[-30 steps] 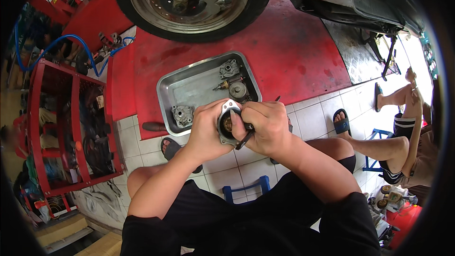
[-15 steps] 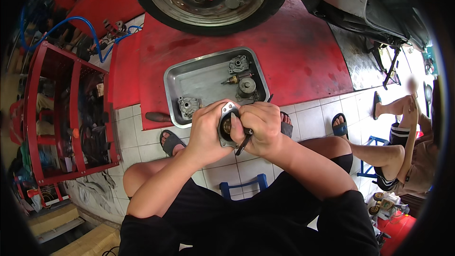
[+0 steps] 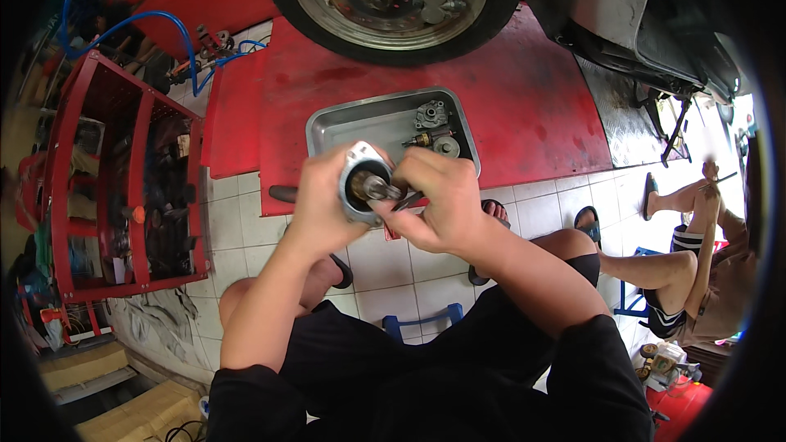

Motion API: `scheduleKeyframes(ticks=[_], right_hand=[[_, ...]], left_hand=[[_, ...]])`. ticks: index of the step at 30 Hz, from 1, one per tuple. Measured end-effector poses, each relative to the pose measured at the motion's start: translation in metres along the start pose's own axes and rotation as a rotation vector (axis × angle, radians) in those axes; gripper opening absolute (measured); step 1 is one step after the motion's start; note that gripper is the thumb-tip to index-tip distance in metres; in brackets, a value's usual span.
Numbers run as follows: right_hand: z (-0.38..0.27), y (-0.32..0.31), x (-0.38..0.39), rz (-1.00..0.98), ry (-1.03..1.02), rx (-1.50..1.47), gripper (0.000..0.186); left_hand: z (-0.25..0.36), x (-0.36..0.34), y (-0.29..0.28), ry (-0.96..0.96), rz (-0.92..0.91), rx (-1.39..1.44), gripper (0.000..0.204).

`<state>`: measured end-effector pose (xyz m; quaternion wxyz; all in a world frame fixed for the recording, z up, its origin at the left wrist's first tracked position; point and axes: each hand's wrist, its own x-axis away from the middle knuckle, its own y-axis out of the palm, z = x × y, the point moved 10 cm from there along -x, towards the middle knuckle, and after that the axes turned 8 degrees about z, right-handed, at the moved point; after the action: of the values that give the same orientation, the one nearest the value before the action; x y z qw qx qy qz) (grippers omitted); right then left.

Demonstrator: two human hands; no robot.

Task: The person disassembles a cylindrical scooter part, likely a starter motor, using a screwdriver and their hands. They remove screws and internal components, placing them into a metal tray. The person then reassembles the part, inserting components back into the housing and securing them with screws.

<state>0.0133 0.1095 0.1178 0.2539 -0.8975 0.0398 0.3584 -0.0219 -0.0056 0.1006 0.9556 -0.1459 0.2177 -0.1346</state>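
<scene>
My left hand (image 3: 318, 200) wraps around a flanged, cylindrical metal housing (image 3: 360, 153), its open end facing up. From the dark bore rises a shiny metal shaft (image 3: 380, 189) with a brass-coloured part around its base. Pinched in my right hand (image 3: 442, 196) is a thin dark tool (image 3: 408, 201), its near end close to the shaft; its kind I cannot make out. The right fingers also touch the housing's rim. Both hands hover over the near edge of a metal tray (image 3: 393, 99), hiding its near left part.
In the tray lie a cast metal part (image 3: 431, 115), a brass-tipped part (image 3: 422, 140) and a round metal part (image 3: 444, 146). Beyond stands a motorcycle wheel (image 3: 393, 42) on a red platform (image 3: 524, 106). A red shelf rack (image 3: 143, 188) is left; another person (image 3: 655, 266) sits right.
My hands and the housing have shifted left and slightly up in the picture. The housing has tipped, and its shaft shows more. My left foot has drawn back.
</scene>
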Motion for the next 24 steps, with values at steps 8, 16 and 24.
scheduleKeyframes(ticks=[8, 16, 24], right_hand=[[0.088, 0.074, 0.041, -0.422, 0.372, 0.279, 0.039], [0.115, 0.174, 0.057, -0.796, 0.567, 0.612, 0.049], [0.127, 0.146, 0.039, -0.699, 0.686, 0.451, 0.067]], left_hand=[[-0.058, -0.007, -0.131, -0.231, 0.679, 0.720, 0.027], [-0.095, -0.008, -0.112, -0.554, 0.552, 0.945, 0.044], [-0.088, -0.013, -0.098, -0.562, 0.338, 0.704, 0.049]])
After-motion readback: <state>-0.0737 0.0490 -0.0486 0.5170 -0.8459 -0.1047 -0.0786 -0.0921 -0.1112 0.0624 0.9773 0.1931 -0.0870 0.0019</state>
